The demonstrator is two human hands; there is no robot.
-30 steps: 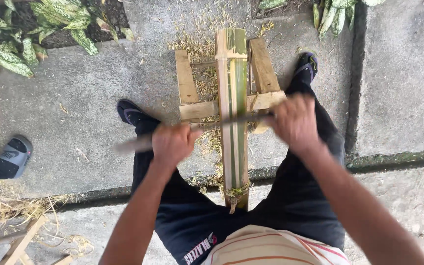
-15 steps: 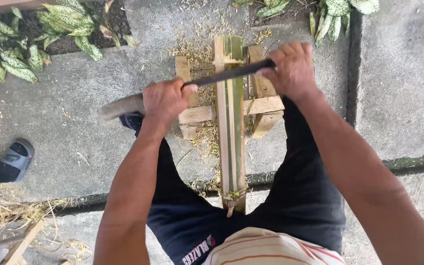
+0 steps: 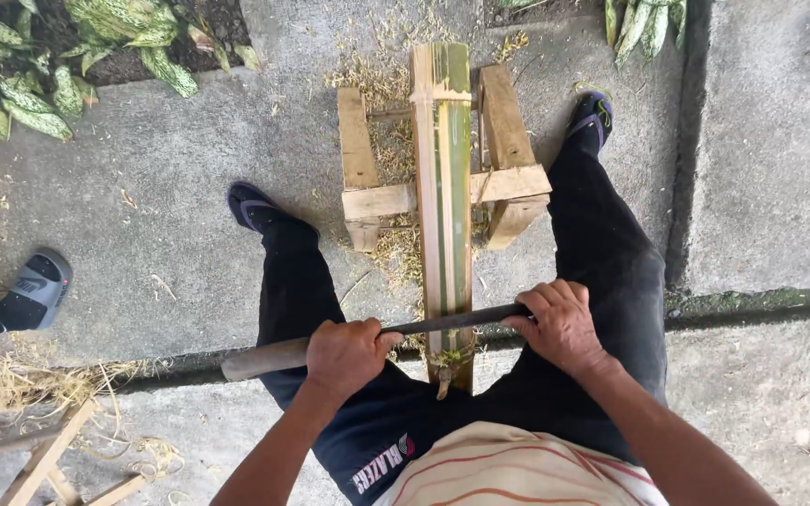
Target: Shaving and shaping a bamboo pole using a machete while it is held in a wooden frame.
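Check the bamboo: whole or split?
Split: the bamboo lies as flat strips lengthwise over the wooden stand, seams visible between them.

Both arms stretched forward and down, left hand (image 3: 347, 354) and right hand (image 3: 562, 325) each curled into a tight fist, knuckles up, roughly level, legs spread wide apart.

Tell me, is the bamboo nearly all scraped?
Partly, it seems. Done: pale shavings lie under the wooden stand, and pale strips run down the bamboo piece. In hand: left hand and right hand grip a long blade across its near end. Left: green skin along one side.
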